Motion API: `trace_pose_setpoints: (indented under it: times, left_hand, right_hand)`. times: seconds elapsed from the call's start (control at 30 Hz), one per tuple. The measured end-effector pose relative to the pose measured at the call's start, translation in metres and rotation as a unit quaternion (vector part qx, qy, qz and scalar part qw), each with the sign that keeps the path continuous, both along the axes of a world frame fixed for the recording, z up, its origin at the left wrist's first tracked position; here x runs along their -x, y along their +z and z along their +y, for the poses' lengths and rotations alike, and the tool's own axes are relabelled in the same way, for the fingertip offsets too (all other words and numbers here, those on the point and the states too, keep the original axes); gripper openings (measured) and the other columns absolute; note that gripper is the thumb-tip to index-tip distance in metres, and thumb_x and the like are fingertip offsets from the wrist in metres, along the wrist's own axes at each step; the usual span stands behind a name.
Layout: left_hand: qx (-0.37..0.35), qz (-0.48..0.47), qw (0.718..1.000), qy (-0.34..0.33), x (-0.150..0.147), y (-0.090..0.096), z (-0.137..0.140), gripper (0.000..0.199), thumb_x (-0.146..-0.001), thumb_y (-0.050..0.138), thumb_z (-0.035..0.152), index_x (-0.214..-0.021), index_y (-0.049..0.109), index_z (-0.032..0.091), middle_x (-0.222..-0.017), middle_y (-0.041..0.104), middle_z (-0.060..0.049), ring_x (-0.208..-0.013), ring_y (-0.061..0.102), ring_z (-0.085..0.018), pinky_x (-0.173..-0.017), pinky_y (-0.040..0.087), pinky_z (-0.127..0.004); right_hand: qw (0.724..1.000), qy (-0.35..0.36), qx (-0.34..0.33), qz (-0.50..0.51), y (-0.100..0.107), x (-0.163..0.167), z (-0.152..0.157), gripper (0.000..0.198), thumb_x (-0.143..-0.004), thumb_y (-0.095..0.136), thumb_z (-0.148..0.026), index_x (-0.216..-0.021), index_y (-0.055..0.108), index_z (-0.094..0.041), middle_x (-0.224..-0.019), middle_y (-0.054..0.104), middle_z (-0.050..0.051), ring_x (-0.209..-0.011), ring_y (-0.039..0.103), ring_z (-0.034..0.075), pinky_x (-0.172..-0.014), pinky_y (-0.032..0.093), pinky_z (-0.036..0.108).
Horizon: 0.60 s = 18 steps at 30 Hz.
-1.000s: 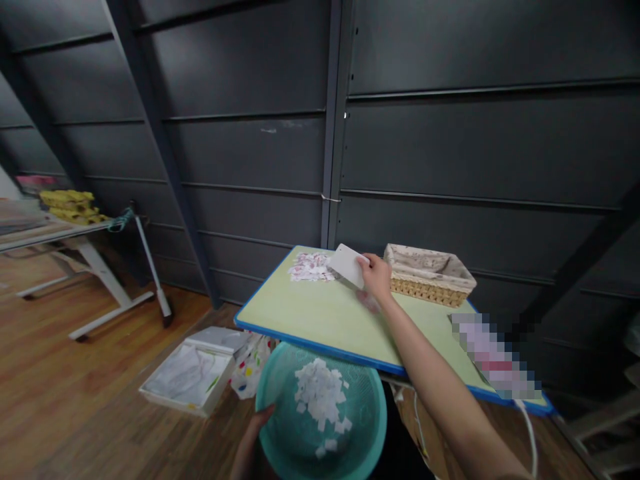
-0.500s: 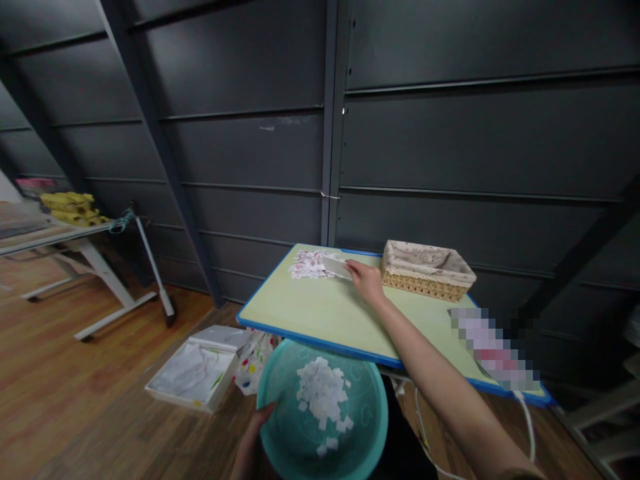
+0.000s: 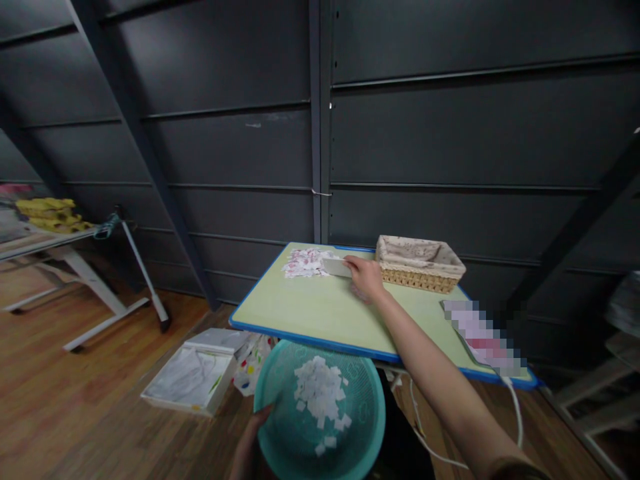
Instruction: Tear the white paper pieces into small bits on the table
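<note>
Fingers of my right hand [image 3: 365,277] pinch a flat, pale rectangular card [image 3: 337,268] above the table. The card's far end is at the edge of a spread heap of small white and pink paper pieces [image 3: 307,262]. Below my right palm a small pinkish patch shows, too blurred to name. At the bottom, my left hand [image 3: 257,423] grips the left rim of a teal plastic colander [image 3: 367,427], its fingers partly hidden. Small white square pieces [image 3: 320,390] lie in a loose pile inside the colander.
A blue-edged, pale green table [image 3: 295,310] carries a cloth-lined wicker basket [image 3: 420,263] and a pixelated flat device [image 3: 483,337] with a white cable [image 3: 517,417]. An open white box [image 3: 187,377] sits on the floor at left. Behind the table rises a dark panel wall [image 3: 240,153].
The whole scene has shifted slightly left in view. The card in my right hand is turned, showing more of its face, and stays beside the paper heap. My left hand keeps its grip.
</note>
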<state>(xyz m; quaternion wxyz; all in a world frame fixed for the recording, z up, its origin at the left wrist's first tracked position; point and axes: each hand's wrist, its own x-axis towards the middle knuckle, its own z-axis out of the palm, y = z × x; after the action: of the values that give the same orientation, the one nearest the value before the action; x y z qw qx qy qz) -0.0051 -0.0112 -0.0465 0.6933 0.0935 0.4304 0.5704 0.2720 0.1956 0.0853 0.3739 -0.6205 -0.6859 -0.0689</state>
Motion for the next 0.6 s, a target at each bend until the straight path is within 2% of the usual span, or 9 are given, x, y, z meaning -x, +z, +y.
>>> trace_pose_setpoints:
  times: [0.17,0.3,0.37,0.47,0.6]
  left_hand:
    - [0.014,-0.005,0.998,-0.063,0.006,0.0,-0.001,0.067,-0.074,0.065,0.012,-0.138,0.045,0.016,-0.116,0.07,-0.011,-0.124,0.048,-0.035,-0.11,0.031,-0.054]
    - [0.022,-0.009,0.998,-0.053,0.009,-0.005,0.002,0.062,-0.078,0.062,0.016,-0.137,0.046,0.015,-0.116,0.07,-0.012,-0.125,0.047,-0.035,-0.11,0.031,-0.053]
    - [0.014,-0.016,0.997,-0.068,0.012,-0.007,0.003,0.062,-0.077,0.062,0.015,-0.137,0.046,0.015,-0.115,0.07,-0.011,-0.125,0.047,-0.034,-0.11,0.031,-0.053]
    - [0.003,-0.044,0.994,-0.1,0.017,-0.008,0.005,0.067,-0.077,0.063,0.012,-0.139,0.042,0.019,-0.115,0.07,-0.009,-0.125,0.047,-0.034,-0.111,0.031,-0.053]
    - [-0.018,-0.062,0.993,-0.101,0.019,-0.005,0.004,0.073,-0.078,0.06,0.009,-0.143,0.031,0.022,-0.121,0.066,-0.008,-0.124,0.047,-0.032,-0.112,0.026,-0.052]
  right_hand:
    - [0.999,-0.034,0.001,0.0,0.002,-0.006,0.002,0.031,-0.092,0.047,-0.03,-0.109,0.07,-0.02,-0.106,0.072,0.008,-0.094,0.068,0.021,-0.083,0.048,0.029]
    - [1.0,-0.013,0.004,0.006,0.0,-0.007,0.003,0.03,-0.092,0.048,-0.032,-0.108,0.071,-0.021,-0.107,0.072,0.007,-0.095,0.068,0.022,-0.083,0.048,0.03]
    - [1.0,0.0,0.007,0.009,-0.001,-0.006,0.003,0.029,-0.092,0.049,-0.032,-0.109,0.071,-0.021,-0.108,0.072,0.007,-0.096,0.067,0.022,-0.084,0.048,0.03]
    - [1.0,0.002,0.006,0.013,-0.002,-0.006,0.004,0.028,-0.091,0.05,-0.03,-0.107,0.071,-0.02,-0.108,0.072,0.007,-0.097,0.067,0.021,-0.084,0.048,0.029]
    - [1.0,-0.01,-0.016,0.022,-0.002,-0.007,0.006,0.026,-0.09,0.052,-0.03,-0.104,0.072,-0.021,-0.106,0.072,0.006,-0.094,0.068,0.021,-0.084,0.048,0.029]
